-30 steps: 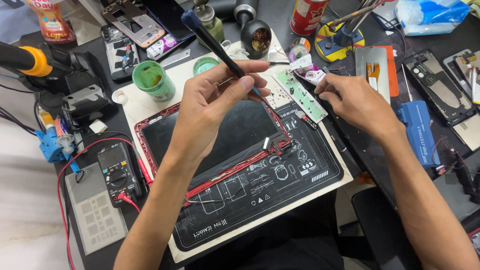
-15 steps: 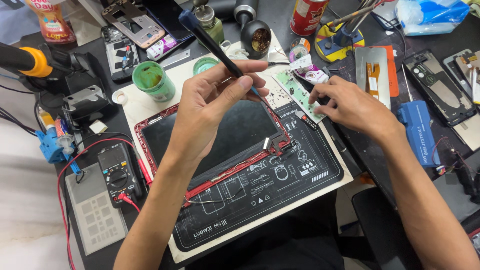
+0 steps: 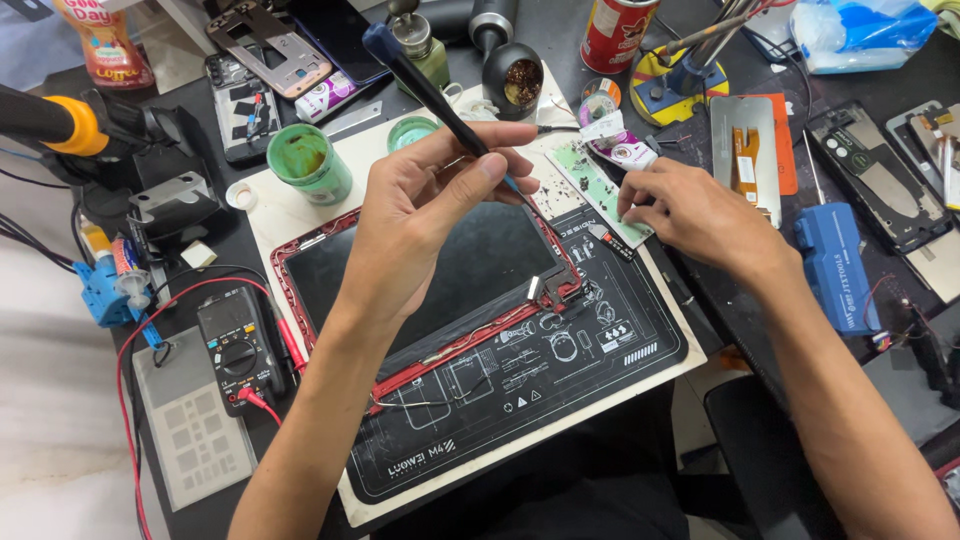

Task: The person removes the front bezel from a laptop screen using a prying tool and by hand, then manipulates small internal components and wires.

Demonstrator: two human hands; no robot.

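Left hand (image 3: 430, 200) in narrow grip around dark-handled tool (image 3: 425, 85), tip angled down at the upper right edge of red-framed device (image 3: 430, 290) on work mat (image 3: 600, 400). Right hand (image 3: 690, 215) fingertips pressed on green circuit strip (image 3: 595, 185), just beside the mat's upper right corner.

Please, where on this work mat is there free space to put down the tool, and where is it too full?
The black mat has bare printed room toward its near edge, below the red-framed screen and right of it. The pale board strip between the green cup and the screen is bare too. Behind the left hand and right hand, around the solder stand, it is crowded.
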